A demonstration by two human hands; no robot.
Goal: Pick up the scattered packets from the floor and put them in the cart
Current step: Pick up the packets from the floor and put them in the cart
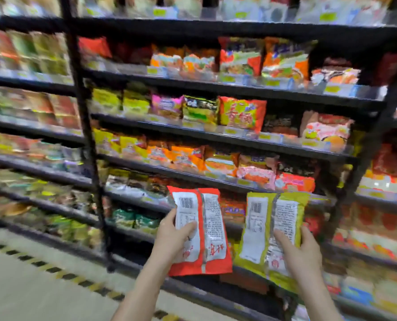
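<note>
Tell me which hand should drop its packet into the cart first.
Cannot tell: no cart shows in this view. The left hand grips the red packet, the right hand the yellow-green packet, both held level before the shelves.

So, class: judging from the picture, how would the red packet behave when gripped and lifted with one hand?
The red packet, held by the left hand at one edge, stands up without drooping, so it is probably fairly stiff and light. Its glossy wrapper looks smooth, so it may slip. The thumb presses into the back, which suggests a crinkly, yielding film.
</note>
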